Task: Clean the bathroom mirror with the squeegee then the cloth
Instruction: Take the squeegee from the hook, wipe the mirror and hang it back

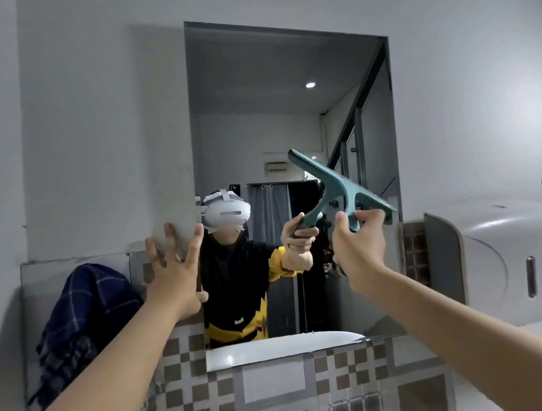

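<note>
The bathroom mirror point(270, 79) hangs on the white wall straight ahead, taller than wide. My right hand point(358, 250) grips the handle of a teal squeegee point(337, 182), whose blade is tilted and held against the mirror's lower right part. My left hand point(176, 270) is open with spread fingers, raised at the mirror's lower left edge, holding nothing. A dark blue checked cloth point(82, 323) hangs over the ledge at the left, well away from both hands.
A white wall-mounted dispenser point(507, 262) sticks out to the right of the mirror. Checkered tiles point(280, 390) cover the wall below it. The mirror reflects a person wearing a headset, a white basin rim and a staircase railing.
</note>
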Tool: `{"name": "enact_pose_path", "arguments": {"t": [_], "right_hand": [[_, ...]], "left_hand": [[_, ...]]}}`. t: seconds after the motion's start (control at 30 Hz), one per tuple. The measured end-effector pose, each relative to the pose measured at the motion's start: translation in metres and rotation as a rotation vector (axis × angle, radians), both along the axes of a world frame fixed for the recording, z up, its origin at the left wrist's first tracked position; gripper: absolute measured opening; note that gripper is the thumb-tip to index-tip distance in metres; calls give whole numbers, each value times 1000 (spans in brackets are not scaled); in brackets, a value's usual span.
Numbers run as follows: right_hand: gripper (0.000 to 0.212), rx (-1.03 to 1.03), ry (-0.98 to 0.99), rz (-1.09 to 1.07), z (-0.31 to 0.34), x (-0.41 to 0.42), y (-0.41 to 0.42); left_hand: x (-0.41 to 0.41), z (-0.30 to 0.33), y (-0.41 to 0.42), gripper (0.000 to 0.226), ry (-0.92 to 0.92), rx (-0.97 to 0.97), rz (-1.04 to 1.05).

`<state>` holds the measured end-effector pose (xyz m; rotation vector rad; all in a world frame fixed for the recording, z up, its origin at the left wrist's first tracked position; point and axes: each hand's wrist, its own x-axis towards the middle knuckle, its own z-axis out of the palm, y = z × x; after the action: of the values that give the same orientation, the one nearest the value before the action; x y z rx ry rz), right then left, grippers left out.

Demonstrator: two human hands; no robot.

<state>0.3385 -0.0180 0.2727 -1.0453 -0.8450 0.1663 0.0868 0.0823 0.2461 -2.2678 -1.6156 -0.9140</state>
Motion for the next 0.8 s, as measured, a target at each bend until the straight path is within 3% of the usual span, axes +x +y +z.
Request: {"name": "enact_pose_path", "arguments": {"t": [0.1, 0.33, 0.57, 0.8], "right_hand": [[20, 6, 53, 74, 1, -35, 1], [23, 3, -43, 134, -7, -119, 2], [23, -28, -392, 175, -34, -145, 3], [25, -18, -765, -60, -48, -86, 5]], "left_hand": [[-3, -2, 2, 128, 5, 30, -46], [-9, -13, 5, 122, 39, 165, -43], [-25, -43, 3, 105, 103, 288, -95], [-24, -71, 12, 109, 45, 310, -128]]}}
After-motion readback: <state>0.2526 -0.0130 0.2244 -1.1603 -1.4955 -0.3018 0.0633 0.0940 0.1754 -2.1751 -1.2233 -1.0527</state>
